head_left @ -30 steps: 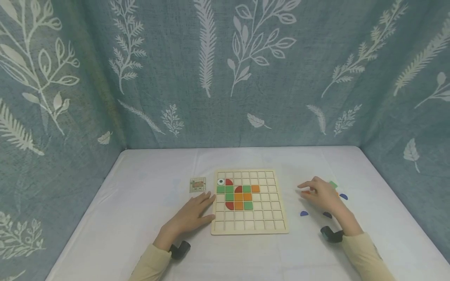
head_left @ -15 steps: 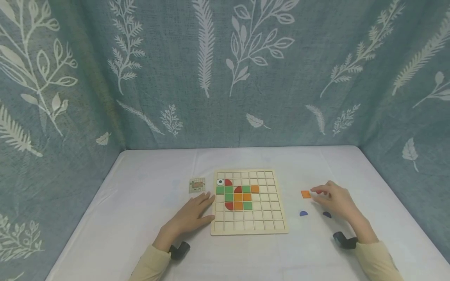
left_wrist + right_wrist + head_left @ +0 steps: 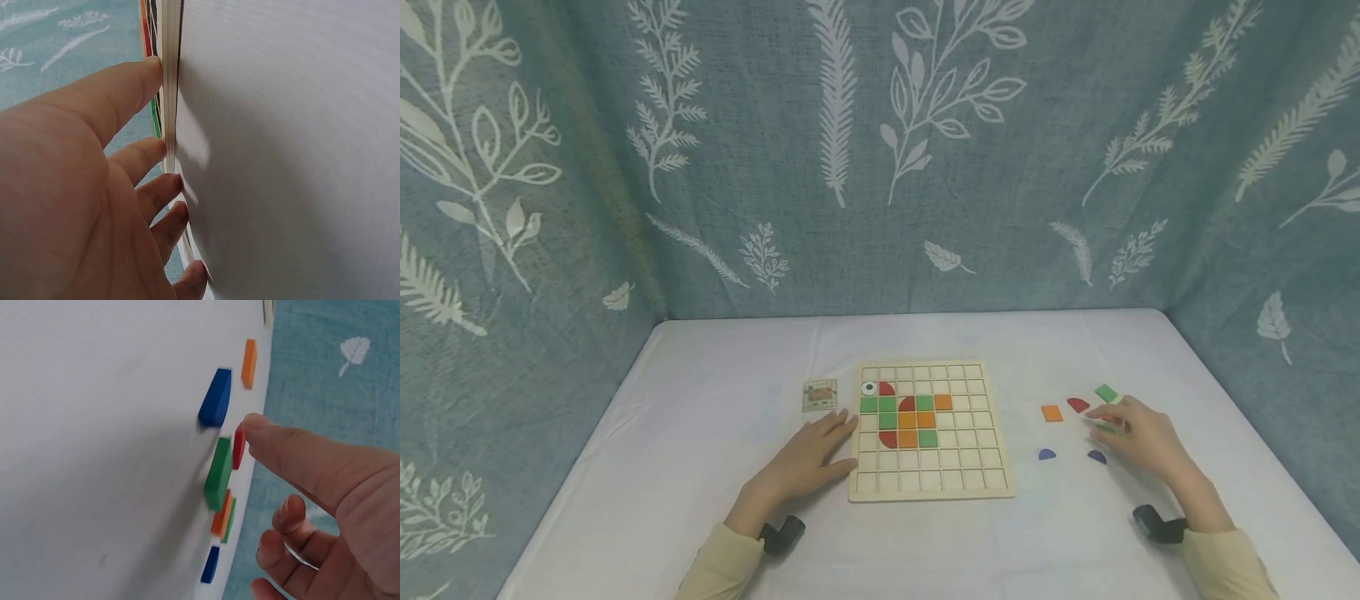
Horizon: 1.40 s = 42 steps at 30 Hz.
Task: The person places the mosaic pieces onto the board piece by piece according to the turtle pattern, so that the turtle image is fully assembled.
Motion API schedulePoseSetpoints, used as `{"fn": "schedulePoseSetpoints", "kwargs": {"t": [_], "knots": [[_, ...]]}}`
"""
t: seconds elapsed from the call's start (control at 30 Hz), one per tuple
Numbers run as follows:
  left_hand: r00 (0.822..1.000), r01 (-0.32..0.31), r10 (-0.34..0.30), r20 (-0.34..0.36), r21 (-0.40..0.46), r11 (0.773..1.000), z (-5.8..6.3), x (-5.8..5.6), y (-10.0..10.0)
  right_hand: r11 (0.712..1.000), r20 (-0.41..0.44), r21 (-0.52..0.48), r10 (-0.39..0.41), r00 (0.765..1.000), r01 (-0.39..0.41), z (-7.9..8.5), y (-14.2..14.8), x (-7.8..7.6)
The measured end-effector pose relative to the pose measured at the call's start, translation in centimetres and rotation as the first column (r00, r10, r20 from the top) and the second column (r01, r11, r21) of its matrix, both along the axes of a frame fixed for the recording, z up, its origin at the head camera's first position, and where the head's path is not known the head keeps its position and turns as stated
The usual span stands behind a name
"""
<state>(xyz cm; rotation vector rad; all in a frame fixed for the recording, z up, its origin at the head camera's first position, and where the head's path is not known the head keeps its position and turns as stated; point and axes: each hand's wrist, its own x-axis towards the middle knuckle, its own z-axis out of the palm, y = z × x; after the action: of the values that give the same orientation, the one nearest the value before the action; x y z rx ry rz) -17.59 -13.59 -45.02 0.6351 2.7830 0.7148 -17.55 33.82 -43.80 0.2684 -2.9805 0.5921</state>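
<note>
Straight-fingered left hand (image 3: 809,456) seemingly steadied square pale-wood board (image 3: 967,442) as right hand (image 3: 1144,432), grip parted, hovered near flat green tile (image 3: 218,475).

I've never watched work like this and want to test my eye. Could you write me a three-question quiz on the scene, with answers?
1. True or false: in the head view, the picture card lies to the left of the board.
2. Which does the left hand touch? (a) the curtain (b) the board (c) a blue piece
3. How many red pieces sit on the board?

Key: 1. True; 2. b; 3. Three.
</note>
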Motion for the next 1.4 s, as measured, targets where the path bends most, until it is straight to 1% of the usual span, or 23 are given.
{"fn": "schedulePoseSetpoints", "kwargs": {"t": [0.13,0.37,0.53,0.87,1.13,1.3,1.4], "knots": [[1.0,-0.004,0.004,0.011,0.005,1.0,0.1,0.0,0.0,1.0,0.015,0.01,-0.013,1.0,0.013,0.0,0.5,0.3],[1.0,0.009,-0.009,0.008,0.006,1.0,0.0,-0.1,-0.1,0.997,0.094,0.037,-0.076,0.993,0.073,0.2,1.4,1.0],[1.0,0.009,-0.009,0.004,-0.002,1.0,-0.1,-0.2,-0.1,0.994,0.111,0.049,-0.098,0.989,0.093,0.0,1.9,1.2],[1.0,0.01,-0.01,-0.001,-0.003,1.0,-0.2,-0.2,-0.1,0.994,0.08,0.058,-0.098,0.992,0.093,-0.4,1.9,1.3],[1.0,0.011,-0.011,0.002,-0.009,1.0,-0.2,-0.1,-0.2,0.997,0.063,0.04,-0.071,0.995,0.069,0.2,1.8,0.9],[1.0,0.012,-0.011,0.008,-0.014,1.0,-0.3,-0.3,-0.3,0.998,0.035,0.042,-0.046,0.998,0.045,0.4,1.3,0.6],[1.0,0.015,-0.015,0.011,-0.001,1.0,-0.4,-0.3,-0.3,0.999,0.011,0.046,-0.027,1.0,0.026,0.4,0.8,0.3]]}}
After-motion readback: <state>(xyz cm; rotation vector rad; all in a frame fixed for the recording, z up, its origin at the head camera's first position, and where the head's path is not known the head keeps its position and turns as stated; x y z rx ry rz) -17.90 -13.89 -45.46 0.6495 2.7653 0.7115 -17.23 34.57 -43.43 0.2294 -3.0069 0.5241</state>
